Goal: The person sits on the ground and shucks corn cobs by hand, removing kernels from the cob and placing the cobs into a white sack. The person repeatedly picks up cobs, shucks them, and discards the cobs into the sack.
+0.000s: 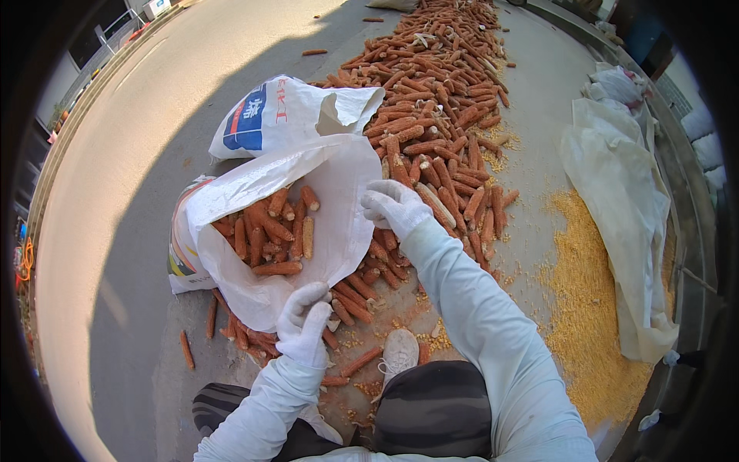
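A white woven plastic sack (pixel 340 190) lies on its side with its mouth turned towards me, and several bare reddish corn cobs (pixel 265 231) are inside it. My right hand (pixel 398 208), in a white knit glove, is at the right rim of the mouth with its fingers bent. Lower down, my gloved left hand (pixel 303 323) is at the near rim, its fingers curled and the thumb a little apart. Whether either hand pinches the sack's edge is not clear. No cob shows in either hand. Beside my right hand, a long heap of corn cobs (pixel 444 115) stretches away.
Behind the open sack lies a second printed white sack (pixel 283 115). Yellow corn kernels (pixel 583 312) are spread at the right, partly under a pale plastic sheet (pixel 618 219). Loose cobs (pixel 361 361) and kernels lie around my white shoe (pixel 399 352). Sunlit pavement (pixel 144 115) extends to the left.
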`<action>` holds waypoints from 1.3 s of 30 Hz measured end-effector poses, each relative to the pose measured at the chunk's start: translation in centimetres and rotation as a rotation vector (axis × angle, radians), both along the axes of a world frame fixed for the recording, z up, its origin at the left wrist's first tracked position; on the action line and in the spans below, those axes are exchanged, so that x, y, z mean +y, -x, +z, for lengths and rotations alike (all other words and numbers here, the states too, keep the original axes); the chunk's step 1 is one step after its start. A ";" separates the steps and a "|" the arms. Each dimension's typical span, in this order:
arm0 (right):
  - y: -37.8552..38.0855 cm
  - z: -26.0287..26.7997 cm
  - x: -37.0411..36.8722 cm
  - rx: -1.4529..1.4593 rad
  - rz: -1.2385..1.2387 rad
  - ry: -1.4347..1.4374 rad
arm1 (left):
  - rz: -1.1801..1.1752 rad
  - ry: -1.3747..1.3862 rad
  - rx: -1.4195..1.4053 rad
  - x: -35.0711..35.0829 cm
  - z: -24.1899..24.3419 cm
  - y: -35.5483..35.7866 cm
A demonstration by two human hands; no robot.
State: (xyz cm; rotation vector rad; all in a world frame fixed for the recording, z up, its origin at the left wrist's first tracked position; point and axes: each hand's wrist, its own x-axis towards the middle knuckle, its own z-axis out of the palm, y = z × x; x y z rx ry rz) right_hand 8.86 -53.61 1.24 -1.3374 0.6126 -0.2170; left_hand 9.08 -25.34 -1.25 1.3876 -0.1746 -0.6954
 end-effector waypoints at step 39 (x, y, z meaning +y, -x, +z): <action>13.8 -18.3 1.1 0.529 0.605 0.766 | -0.506 -0.853 -0.982 -3.2 -17.0 -0.2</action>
